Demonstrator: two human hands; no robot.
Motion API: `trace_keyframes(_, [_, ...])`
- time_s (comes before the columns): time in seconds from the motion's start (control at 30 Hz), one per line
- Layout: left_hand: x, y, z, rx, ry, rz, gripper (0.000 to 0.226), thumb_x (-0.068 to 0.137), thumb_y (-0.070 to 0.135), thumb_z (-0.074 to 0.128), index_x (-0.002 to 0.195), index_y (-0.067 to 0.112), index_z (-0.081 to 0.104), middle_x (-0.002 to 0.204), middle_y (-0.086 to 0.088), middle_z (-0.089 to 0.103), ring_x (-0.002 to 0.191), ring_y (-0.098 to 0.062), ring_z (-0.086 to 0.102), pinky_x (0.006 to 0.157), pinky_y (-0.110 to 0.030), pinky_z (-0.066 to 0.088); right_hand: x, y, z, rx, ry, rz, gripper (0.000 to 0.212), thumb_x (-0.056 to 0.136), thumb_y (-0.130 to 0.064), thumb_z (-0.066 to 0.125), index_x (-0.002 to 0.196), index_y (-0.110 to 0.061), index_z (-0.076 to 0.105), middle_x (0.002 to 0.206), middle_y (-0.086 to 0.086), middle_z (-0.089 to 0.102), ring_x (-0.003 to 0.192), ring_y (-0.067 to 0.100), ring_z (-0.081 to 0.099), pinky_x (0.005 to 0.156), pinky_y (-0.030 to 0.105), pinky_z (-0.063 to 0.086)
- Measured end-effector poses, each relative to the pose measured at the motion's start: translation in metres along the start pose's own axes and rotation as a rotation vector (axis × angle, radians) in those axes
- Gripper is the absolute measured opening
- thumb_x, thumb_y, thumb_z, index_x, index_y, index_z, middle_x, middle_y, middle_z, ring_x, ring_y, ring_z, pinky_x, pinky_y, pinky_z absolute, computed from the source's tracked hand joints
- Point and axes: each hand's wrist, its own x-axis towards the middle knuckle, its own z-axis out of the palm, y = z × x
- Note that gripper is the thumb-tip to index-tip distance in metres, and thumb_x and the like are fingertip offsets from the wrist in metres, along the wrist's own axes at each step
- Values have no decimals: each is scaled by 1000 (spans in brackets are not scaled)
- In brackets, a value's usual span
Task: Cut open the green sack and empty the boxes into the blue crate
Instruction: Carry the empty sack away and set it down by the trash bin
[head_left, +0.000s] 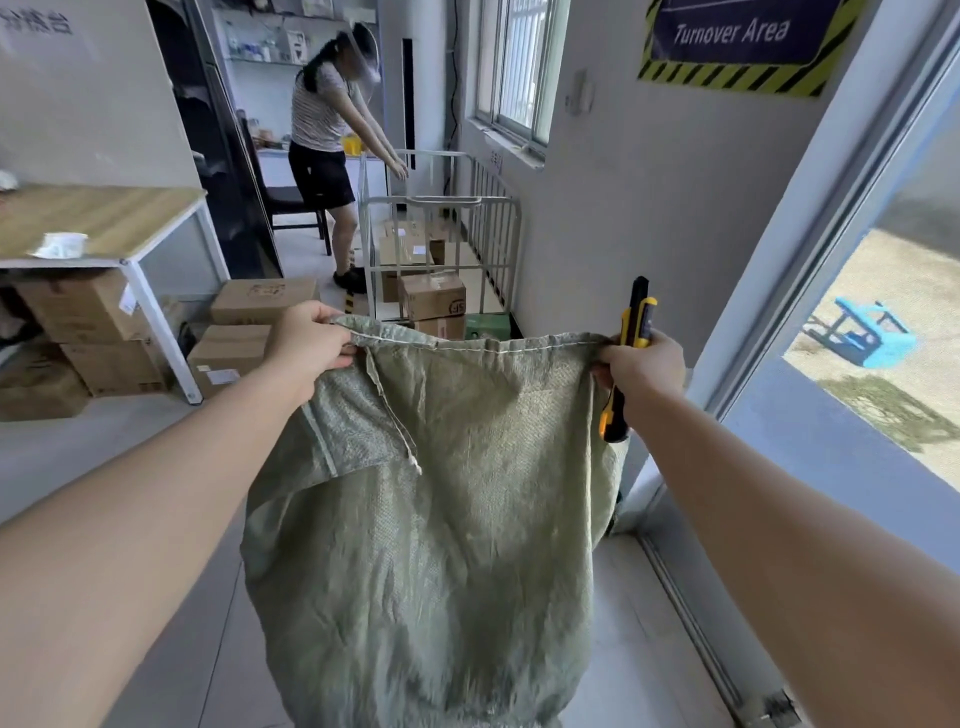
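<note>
Between both hands — green sack (431, 519), limp, contents hidden.

wooden table (98, 218) sitting at 10 o'clock | cardboard boxes (239, 332) stacking beneath | metal cart (441, 244) standing at 12 | second person (322, 140) bending over it

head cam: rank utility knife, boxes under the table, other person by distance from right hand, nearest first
1. Utility knife: gripped in the right hand, along with the sack edge.
2. Boxes under the table: on the floor, left of the sack.
3. Other person: far back, bent over the metal cart.
</note>
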Motion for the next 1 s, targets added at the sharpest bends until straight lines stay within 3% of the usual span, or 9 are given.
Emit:
trace_keyframes(0.2, [55, 16, 33, -12, 48, 34, 21, 88, -9, 53, 98, 9, 56, 93, -5, 58, 93, -28, 64, 85, -39, 56, 67, -9, 36, 20, -7, -25, 16, 71, -3, 63, 73, -18, 59, 73, 9, 64, 68, 30, 65, 77, 53, 60])
trace_keyframes(0.3, [81, 26, 53, -33, 79, 62, 22, 89, -9, 52, 102, 9, 57, 86, 2, 53, 91, -25, 61, 85, -35, 54, 104, -15, 51, 41, -35, -31, 16, 72, -3, 65, 74, -19, 60, 74, 8, 66, 80, 37, 72, 77, 51, 60])
trace_keyframes(0.4, [110, 35, 69, -55, 106, 73, 22, 89, -9, 52, 101, 8, 57, 94, -5, 59, 91, -25, 63, 85, -36, 55, 142, -21, 64, 61, -66, -31, 16, 74, -3, 66, 79, -17, 62, 74, 8, 67, 82, 36, 73, 77, 51, 61])
trace_keyframes(0.53, [141, 37, 88, -105, 152, 89, 22, 89, -8, 52, 99, 10, 58, 89, 0, 57, 94, -25, 64, 85, -34, 56, 183, -28, 84, 87, -100, -45, 16, 75, -2, 67, 77, -17, 61, 71, 6, 66, 81, 35, 73, 77, 51, 61])
trace_keyframes(0.63, [164, 34, 101, -123, 175, 100, 22, 88, -8, 52, 101, 8, 61, 105, -9, 60, 98, -26, 65, 85, -35, 57, 205, -27, 100, 98, -111, -49, 19, 76, -1, 67, 74, -18, 59, 69, 5, 65, 82, 37, 73, 78, 52, 60])
trace_keyframes(0.7, [181, 30, 109, -124, 194, 94, 19, 87, -7, 52, 94, 8, 61, 106, -10, 59, 97, -26, 65, 84, -35, 57, 221, -25, 111, 105, -110, -46, 21, 76, 0, 66, 72, -19, 59, 68, 5, 65, 82, 37, 73, 78, 53, 60])
trace_keyframes(0.8, [207, 20, 123, -114, 185, 74, 24, 86, -6, 52, 76, 14, 58, 92, -2, 58, 94, -25, 65, 83, -34, 58, 243, -18, 130, 102, -108, -25, 22, 76, 0, 66, 71, -20, 58, 66, 3, 65, 76, 32, 73, 78, 51, 60])
trace_keyframes(1.0, [272, -10, 152, -98, 159, 18, 25, 85, -6, 53, 76, 16, 60, 93, -6, 62, 93, -25, 67, 83, -35, 58, 287, 3, 174, 75, -105, 30, 21, 79, 2, 64, 73, -17, 58, 66, 3, 64, 70, 26, 68, 79, 49, 60])
